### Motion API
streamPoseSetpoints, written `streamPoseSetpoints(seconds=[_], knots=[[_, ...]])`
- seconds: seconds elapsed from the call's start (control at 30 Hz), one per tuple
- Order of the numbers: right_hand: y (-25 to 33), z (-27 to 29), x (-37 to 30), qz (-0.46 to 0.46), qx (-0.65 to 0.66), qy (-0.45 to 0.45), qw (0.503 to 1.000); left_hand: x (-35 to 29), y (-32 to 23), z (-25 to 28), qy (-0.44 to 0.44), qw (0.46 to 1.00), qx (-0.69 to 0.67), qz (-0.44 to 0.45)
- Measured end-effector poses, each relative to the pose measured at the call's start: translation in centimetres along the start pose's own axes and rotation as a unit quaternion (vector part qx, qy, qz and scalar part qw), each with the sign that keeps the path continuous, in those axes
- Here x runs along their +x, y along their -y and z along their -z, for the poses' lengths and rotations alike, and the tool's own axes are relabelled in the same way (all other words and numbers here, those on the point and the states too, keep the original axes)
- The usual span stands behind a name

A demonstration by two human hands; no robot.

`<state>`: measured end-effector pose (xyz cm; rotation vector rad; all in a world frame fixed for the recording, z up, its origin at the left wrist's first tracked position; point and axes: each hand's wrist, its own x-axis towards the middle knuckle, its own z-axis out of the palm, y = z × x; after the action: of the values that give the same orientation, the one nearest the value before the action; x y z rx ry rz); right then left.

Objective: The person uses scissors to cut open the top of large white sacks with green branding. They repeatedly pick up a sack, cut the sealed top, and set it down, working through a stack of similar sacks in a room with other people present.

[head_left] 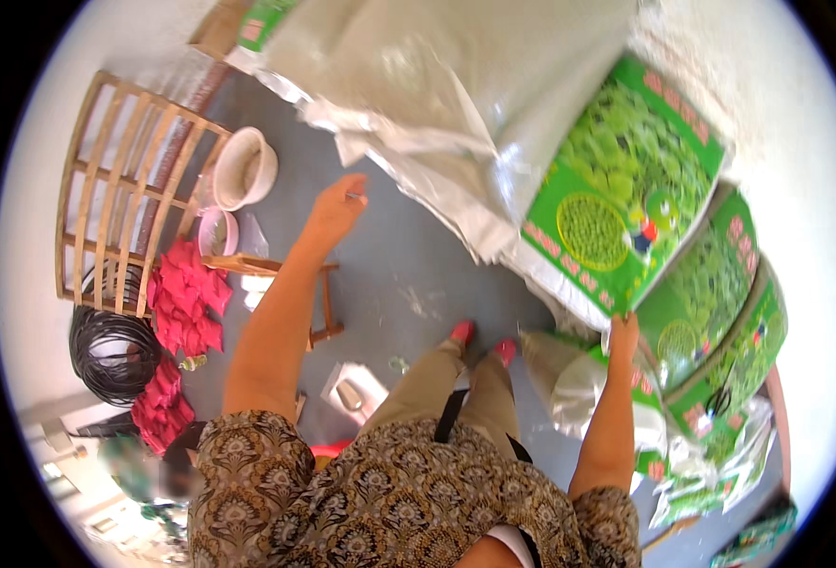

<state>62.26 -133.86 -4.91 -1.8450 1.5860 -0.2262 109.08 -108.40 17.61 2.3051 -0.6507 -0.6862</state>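
Observation:
My left hand [335,214] is raised over the grey floor, its arm stretched forward. Its fingers are curled closed, and a small bluish bit shows at the fingertips, too small to name. My right hand [623,335] pinches the lower corner of a large green printed sack [623,180] with pictures of leaves and round green seeds. This sack leans on a stack of similar sacks [711,284] at the right. A big pale plastic sheet or sack [408,85] spreads across the top, its ragged edge hanging between my hands.
A wooden slatted rack [120,180] leans at the left wall. Beside it are a white bucket [245,168], a pink basin [217,231], red packets [189,295] and a coil of black hose [110,350]. A wooden stool [318,303] and a tray with a scoop [352,393] lie nearer my legs.

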Motion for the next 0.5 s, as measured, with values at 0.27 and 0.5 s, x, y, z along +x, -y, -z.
streamPoseSetpoints(seconds=[0.27,0.5], knots=[[30.2,0.5,-6.6,0.403,0.003,0.018,0.915,9.9,5.7,8.5,-0.191,0.965,-0.164,0.070],[45.1,-5.3,-2.6,0.530,-0.038,-0.073,0.844,23.8,11.4,9.1,-0.233,0.970,-0.059,0.046]])
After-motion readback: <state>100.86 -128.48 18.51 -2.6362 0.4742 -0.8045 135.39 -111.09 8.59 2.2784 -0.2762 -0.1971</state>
